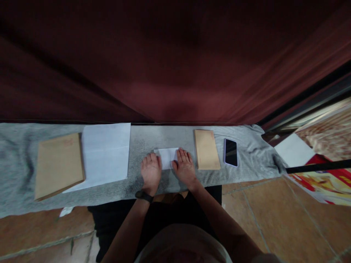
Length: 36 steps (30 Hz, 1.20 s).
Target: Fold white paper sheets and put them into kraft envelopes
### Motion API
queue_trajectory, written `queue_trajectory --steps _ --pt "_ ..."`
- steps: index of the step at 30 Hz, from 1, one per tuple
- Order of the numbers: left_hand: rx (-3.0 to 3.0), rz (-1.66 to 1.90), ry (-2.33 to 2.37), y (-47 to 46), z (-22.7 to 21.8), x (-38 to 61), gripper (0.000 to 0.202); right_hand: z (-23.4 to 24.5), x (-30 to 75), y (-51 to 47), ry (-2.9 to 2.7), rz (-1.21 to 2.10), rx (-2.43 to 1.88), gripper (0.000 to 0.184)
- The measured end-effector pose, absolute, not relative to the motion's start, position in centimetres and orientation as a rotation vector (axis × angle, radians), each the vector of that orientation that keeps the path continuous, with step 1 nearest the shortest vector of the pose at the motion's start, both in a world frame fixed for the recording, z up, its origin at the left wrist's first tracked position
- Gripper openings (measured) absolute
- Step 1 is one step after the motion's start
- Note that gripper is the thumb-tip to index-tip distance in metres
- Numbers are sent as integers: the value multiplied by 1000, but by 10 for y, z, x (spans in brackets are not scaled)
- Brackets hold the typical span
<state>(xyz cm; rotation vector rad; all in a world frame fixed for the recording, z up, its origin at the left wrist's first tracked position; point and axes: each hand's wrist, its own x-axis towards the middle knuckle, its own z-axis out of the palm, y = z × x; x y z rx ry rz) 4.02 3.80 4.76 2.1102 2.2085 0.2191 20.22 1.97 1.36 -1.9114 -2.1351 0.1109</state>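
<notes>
A small folded sheet of white paper [167, 158] lies flat on the grey cloth in front of me. My left hand [151, 171] rests at its left edge, palm down, fingers stretched forward. Over the right end of the paper lies my right hand [185, 167], flat, with the thumb apart from the fingers. Just right of that hand is a short stack of brown envelopes [207, 149]. To the left, a pile of large white sheets [106, 153] is partly covered by a thicker stack of brown envelopes [60, 162].
A phone [230, 152] with a dark screen lies right of the smaller envelopes. The narrow surface is draped in grey cloth [249, 153], with a dark red curtain [175, 95] behind it. A white sheet [294, 149] and a colourful printed box [326, 179] are at far right.
</notes>
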Motion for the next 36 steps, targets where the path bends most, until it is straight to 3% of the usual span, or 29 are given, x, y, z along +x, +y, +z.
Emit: queue_trajectory --steps 6,17,24,36 --pt "2405 465 1702 32 22 64 51 13 203 19 -2163 138 -1897 59" --pt "2458 419 1703 35 5 57 58 16 199 26 -2015 249 -1845 51" --pt "2499 379 1533 36 -2 52 61 18 154 42 -2117 386 -1552 50" --pt "2430 434 1746 34 -1 58 60 7 190 37 -2207 285 -1675 55"
